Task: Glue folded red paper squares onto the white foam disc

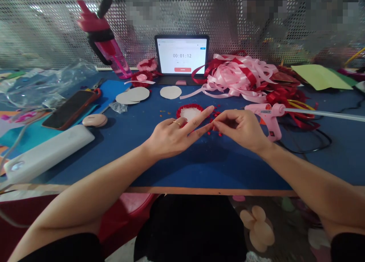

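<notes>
My left hand (176, 136) reaches over the desk with two fingers stretched forward and apart; a ring sits on another finger. My right hand (239, 127) is closed in a pinch at the tip of the nearer of these fingers. Whatever lies in the pinch, if anything, is too small to make out. Just behind my left hand is a white disc (190, 113) with a ruffled red rim (182, 109), partly hidden by my fingers. Small red pieces (216, 113) are scattered around my fingertips. Right of my right hand lies a pink glue gun (270, 117) with a long glue stick.
Behind are white discs (171, 92), a tablet (182, 56) showing a timer, and a heap of pink and red ribbon (239, 75). A pink bottle (110, 49), a phone (70, 109) and a long white device (51, 151) stand or lie at left. A cable (316, 150) curls at right.
</notes>
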Motion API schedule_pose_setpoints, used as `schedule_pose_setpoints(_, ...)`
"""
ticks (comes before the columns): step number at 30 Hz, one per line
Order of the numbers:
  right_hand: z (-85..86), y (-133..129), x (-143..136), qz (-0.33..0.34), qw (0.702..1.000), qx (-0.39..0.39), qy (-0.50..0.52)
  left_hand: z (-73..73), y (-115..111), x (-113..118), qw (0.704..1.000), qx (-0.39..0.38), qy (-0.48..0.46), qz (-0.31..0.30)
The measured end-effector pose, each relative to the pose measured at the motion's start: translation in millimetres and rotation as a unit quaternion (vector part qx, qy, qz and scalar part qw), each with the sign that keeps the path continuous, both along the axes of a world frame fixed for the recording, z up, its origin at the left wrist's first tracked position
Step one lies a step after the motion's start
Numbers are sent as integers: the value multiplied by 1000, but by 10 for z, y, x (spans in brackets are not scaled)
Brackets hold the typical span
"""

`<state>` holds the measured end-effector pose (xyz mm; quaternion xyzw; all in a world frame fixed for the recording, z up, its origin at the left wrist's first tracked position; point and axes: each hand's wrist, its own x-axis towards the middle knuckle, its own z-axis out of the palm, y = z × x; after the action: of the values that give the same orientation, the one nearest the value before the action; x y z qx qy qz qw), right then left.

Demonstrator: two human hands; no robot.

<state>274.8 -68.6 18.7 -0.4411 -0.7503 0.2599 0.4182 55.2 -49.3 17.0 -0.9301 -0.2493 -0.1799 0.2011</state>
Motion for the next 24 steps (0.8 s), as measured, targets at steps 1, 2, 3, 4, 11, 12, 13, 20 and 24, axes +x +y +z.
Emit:
schedule_pose_setpoints(1, -1, -1, -3, -5, 1000, 11, -6, -11, 6, -4, 1000, -3, -5, -1)
schedule_pose_setpoints(2, -4, 1, -4, -9, 1000, 21, -10, -21, 10, -6, 1000, -5, -9, -1)
schedule_pose_setpoints(3, -10, 5, -4, -10, 1000, 27, -12, -27, 14, -5, 1000, -5, -12, 0)
schedule_pose_setpoints(4, -16, 10, -2, -9, 999, 30, -10, -31, 16, -2, 1000, -4, -15, 2)
schedule_pose_setpoints(11, -44, 37, 5, -2, 999, -5, 34, -27, 17, 17, 999, 40, -7, 19)
schedule_pose_setpoints(12, -41, 38, 6, -6, 999, -5, 35, -29, 19, 16, 999, 42, -13, 19)
schedule_pose_setpoints(13, -36, 39, 8, -10, 999, -4, 36, -32, 21, 14, 999, 44, -18, 18)
schedule_pose_setpoints(20, -45, 51, 16, -11, 997, -38, 65, -28, 25, 11, 994, 103, -1, 23)
schedule_pose_setpoints(24, -58, 45, 11, 4, 996, -57, 74, -15, 12, 13, 996, 88, 14, 27)
